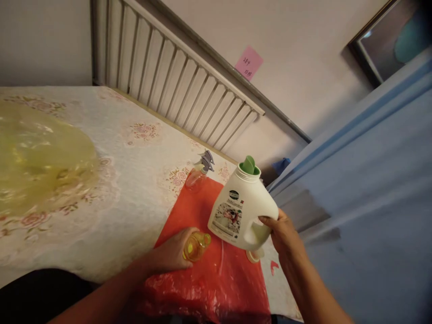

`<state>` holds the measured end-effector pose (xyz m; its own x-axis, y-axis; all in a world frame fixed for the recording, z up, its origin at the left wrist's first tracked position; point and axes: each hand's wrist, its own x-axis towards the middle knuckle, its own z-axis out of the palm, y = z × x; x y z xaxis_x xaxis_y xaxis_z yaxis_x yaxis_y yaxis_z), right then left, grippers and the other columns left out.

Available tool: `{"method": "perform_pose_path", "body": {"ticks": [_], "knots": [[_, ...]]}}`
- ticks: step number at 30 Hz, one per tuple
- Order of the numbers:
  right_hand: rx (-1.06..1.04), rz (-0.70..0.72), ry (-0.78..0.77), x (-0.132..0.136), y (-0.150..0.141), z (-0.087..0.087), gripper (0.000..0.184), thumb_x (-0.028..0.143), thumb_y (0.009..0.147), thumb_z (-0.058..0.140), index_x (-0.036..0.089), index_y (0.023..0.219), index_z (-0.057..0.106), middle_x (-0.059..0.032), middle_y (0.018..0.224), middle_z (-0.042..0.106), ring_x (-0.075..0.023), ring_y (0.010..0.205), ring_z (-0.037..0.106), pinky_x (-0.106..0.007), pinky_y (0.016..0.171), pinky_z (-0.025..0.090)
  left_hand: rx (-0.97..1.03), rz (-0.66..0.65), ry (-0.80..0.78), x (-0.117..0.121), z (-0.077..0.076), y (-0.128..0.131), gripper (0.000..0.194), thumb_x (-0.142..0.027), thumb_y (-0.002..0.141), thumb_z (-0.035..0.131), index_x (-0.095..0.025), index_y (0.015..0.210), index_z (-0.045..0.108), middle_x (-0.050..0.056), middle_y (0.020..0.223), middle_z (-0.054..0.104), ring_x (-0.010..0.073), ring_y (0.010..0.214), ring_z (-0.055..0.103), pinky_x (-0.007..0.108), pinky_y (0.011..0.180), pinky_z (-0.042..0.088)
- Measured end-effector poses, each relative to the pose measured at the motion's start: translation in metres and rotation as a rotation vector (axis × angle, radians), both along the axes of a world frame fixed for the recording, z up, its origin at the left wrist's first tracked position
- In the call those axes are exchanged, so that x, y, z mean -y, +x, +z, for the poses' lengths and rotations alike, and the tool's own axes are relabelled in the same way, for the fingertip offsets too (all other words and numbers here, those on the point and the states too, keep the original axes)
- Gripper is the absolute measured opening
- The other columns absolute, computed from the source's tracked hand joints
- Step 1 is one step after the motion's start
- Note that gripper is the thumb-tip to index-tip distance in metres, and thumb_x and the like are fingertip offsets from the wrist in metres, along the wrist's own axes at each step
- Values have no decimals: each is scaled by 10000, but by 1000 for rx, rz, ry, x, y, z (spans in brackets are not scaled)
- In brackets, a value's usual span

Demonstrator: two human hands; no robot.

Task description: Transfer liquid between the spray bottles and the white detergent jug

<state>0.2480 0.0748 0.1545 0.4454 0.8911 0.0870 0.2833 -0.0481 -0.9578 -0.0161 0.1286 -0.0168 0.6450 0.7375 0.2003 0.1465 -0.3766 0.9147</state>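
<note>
Nearest the camera, bare forearms [116,292] are seen extended over a red plastic sheet [232,283], which is spread across a flowered tablecloth [135,180]. A small bottle [193,247], tinted yellow, is held in the left hand [172,254]; the fingers are wrapped closely around its body, and its bare neck is leaned to the right, just beside the lower left corner of a white jug [248,209]. That jug is gripped by its handle in the right hand [284,227], over the right part of the sheet. The thumb is seen laid over the handle, while the other fingers are mostly hidden, so how tightly they are curled cannot be told. Whether the jug is lifted clear of the sheet is also uncertain.

A green spout [249,164] is exposed in the jug's mouth, and a pale round piece [254,255], probably its cap, is left near its base. At the far left corner of the sheet, a clear bottle [195,180] is set beside grey spray tops [206,161]; how these are joined is unclear. A yellow plastic bag [40,157] is spread on the far left, well apart from both hands.

As far as can be judged, both containers have been uncovered and brought near each other. No liquid is seen passing between them, and how full either one is cannot be told. Neither has been closed or set down yet.
</note>
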Motion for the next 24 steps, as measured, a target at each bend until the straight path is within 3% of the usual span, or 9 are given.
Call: {"method": "perform_pose_path", "body": {"ticks": [6, 9, 14, 18, 24], "knots": [[-133, -99, 125, -13, -25, -22, 345, 161, 549, 739, 178, 889, 685, 13, 767, 732, -175, 649, 615, -284, 649, 472, -37, -34, -5, -7, -20, 4, 801, -211, 542, 704, -312, 1279, 406, 31, 1274, 593, 342, 1183, 545, 404, 1018, 445], [-127, -129, 176, -16, -30, -31, 323, 163, 564, 725, 175, 885, 687, 15, 783, 728, -176, 678, 609, -277, 654, 458, -48, -21, 3, -8, -23, 4, 754, -235, 591, 683, -278, 1286, 396, 38, 1300, 572, 322, 1210, 530, 395, 1040, 426], [-199, -141, 202, -15, -36, -49, 357, 169, 573, 711, 166, 929, 685, 1, 803, 719, -179, 687, 598, -280, 649, 455, -64, 49, -42, 1, 3, -7, 691, -223, 616, 677, -249, 1250, 405, 49, 1226, 623, 301, 1123, 594, 421, 972, 492], [-282, -114, 185, -8, -45, -69, 397, 174, 574, 723, 168, 969, 676, -1, 806, 718, -183, 687, 599, -288, 651, 465, -39, 166, -110, 18, 25, -22, 597, -291, 682, 687, -254, 1212, 413, 39, 1127, 663, 262, 1006, 652, 378, 876, 550], [-315, -96, 142, 7, -59, -104, 372, 225, 601, 715, 162, 964, 670, -2, 816, 700, -192, 728, 585, -280, 648, 465, -96, 373, -86, 52, 30, -38, 659, -395, 690, 716, -244, 1247, 398, 50, 1181, 645, 273, 1065, 637, 376, 910, 539]]}}
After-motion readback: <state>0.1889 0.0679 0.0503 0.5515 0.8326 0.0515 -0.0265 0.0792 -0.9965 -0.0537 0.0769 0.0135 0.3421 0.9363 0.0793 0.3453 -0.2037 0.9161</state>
